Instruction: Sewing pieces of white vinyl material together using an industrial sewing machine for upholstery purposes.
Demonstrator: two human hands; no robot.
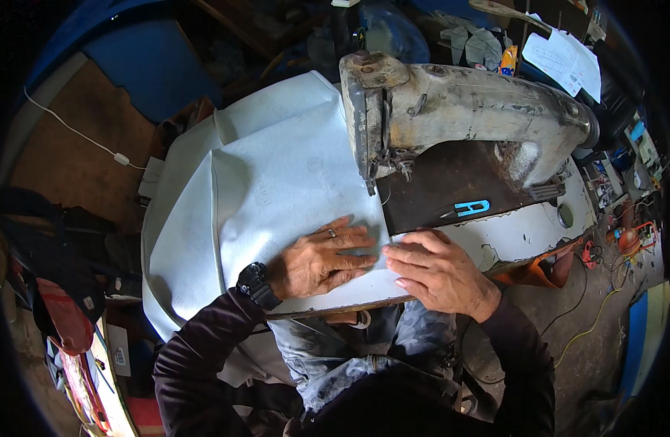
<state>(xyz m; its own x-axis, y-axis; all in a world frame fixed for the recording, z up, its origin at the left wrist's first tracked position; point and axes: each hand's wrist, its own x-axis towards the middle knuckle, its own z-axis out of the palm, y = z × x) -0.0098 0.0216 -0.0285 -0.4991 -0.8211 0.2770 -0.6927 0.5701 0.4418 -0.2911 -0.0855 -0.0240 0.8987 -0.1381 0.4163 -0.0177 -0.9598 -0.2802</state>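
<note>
A large sheet of whitish, felt-like fabric with raised seams covers the left part of the sewing table. My left hand, with a ring and a black wristwatch, lies flat on the fabric near the table's front edge, fingers stretched out. My right hand rests just right of it, its fingertips at the fabric's right edge and its fingers laid out over the front of the table. A worn grey sewing machine stands beyond my hands, its needle end beside the fabric's right edge.
Blue thread snips lie on the dark machine bed under the arm. A small round metal piece sits at the table's right. Papers hang behind the machine. Cables run over the floor at right; a bag is at left.
</note>
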